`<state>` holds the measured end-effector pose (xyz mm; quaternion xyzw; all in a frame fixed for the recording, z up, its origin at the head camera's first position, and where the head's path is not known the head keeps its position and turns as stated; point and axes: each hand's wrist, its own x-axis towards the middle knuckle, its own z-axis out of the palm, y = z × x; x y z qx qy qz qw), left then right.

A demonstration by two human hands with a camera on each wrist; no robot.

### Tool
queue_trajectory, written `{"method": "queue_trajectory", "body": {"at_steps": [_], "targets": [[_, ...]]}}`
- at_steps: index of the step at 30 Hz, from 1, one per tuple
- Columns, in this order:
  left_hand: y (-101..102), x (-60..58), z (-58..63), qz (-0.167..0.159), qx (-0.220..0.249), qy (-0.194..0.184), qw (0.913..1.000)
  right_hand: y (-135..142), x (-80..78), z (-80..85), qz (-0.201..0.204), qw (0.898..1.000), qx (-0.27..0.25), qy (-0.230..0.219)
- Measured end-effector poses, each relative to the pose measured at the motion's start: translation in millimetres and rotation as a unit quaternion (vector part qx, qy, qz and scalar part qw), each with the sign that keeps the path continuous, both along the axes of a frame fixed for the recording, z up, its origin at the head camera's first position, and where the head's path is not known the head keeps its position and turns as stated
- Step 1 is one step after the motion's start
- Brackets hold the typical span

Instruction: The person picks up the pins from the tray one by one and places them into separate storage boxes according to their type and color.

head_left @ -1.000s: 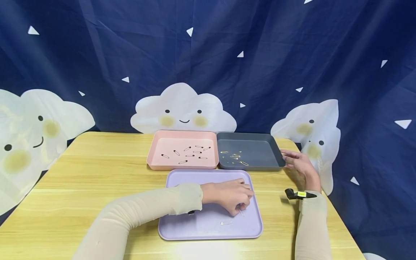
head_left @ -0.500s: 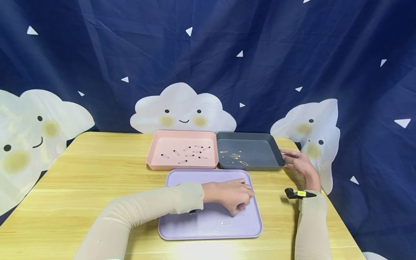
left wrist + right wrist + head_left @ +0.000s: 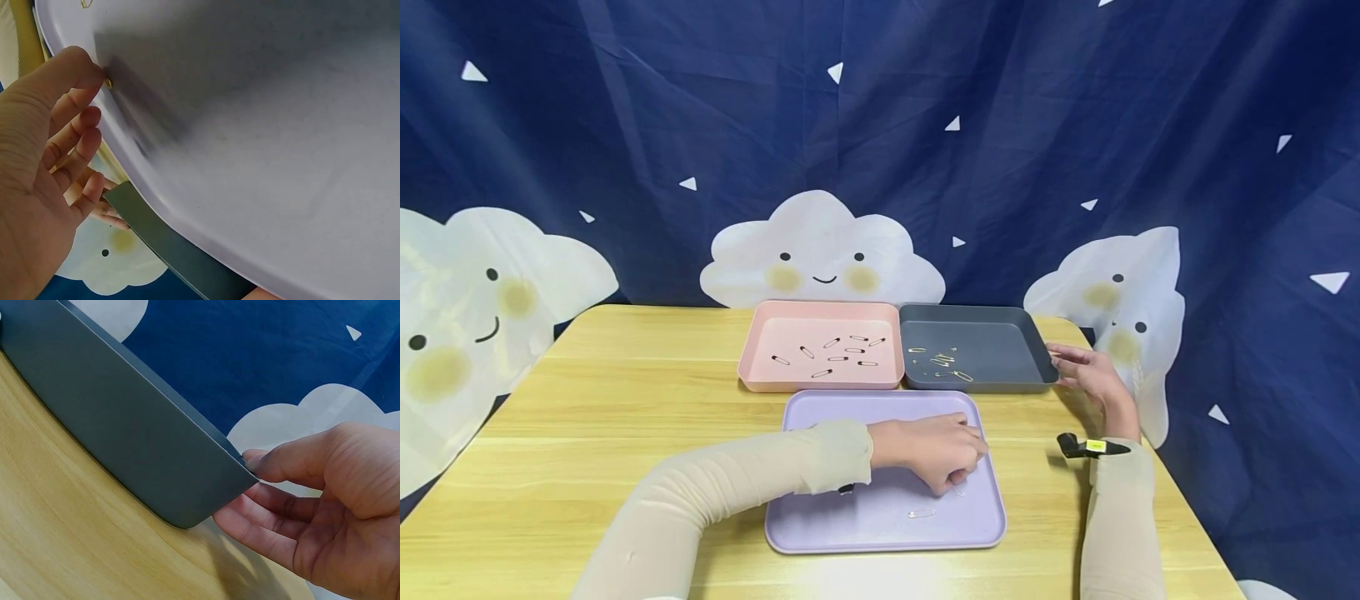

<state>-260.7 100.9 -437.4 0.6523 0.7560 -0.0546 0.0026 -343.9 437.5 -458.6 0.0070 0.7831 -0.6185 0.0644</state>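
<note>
Safety pin is pinched on the lilac tray by the left hand; the grey tray is touched by the right hand's loosely extended fingers.

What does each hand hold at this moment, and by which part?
The left hand pinches a small gold safety pin by one end on the lilac tray. The right hand touches the grey tray at its corner, thumb on the rim.

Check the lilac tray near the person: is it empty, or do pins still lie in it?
Not empty. One pin lies loose on the lilac tray, and the left hand touches another pin there.
</note>
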Motion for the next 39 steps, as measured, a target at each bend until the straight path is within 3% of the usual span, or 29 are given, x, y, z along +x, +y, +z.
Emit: {"method": "queue_trajectory", "body": {"at_steps": [12,26,39], "targets": [[1,-0.3,0.2,-0.004,-0.003,0.01,0.9999,-2,1.3,1.4,0.003,1.0,0.005,-0.005],[0,-1.8,-0.6,0.013,-0.021,0.018,0.9995,-1,0.1,1.5,0.007,0.999,0.035,-0.003],[-11,-20.0,11.5,0.054,-0.009,-0.006,0.9985,0,0.7,0.5,0.003,1.0,0.014,0.001]]}}
